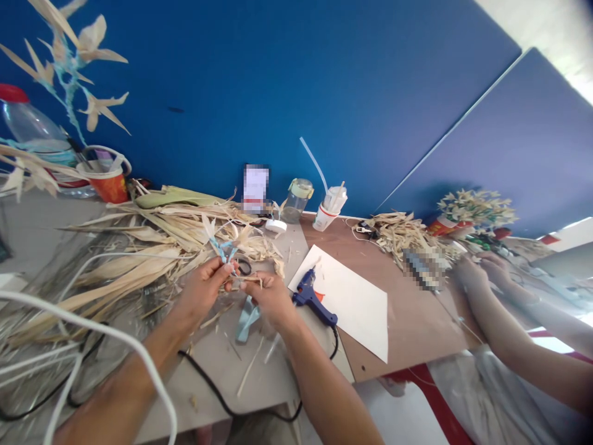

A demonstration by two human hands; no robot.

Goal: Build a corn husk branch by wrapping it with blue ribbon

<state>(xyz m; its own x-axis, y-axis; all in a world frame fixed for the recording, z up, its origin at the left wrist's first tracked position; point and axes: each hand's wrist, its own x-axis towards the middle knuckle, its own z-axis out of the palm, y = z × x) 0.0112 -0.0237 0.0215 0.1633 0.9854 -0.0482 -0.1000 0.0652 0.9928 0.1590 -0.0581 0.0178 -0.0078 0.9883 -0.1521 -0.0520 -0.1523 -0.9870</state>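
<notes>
Between my hands is a small husk flower (223, 247) with a light-blue wrapped stem. My left hand (204, 285) pinches that stem with closed fingers. Close beside it on the right, my right hand (269, 296) is closed on a thin strip of husk or the stem's lower end; which one is too small to tell. A light-blue ribbon (248, 319) hangs or lies just below my right hand. The blue glue gun (315, 298) rests on a white sheet (361, 309) to the right of that hand.
Dried husks (139, 266) cover the table's left part. A white wire rack (139, 352) stands at the near left; a black cable (208, 383) crosses the front. Cups (325, 216), a jar (298, 201) and a phone (256, 188) stand behind. A person's arms (500, 327) are at right.
</notes>
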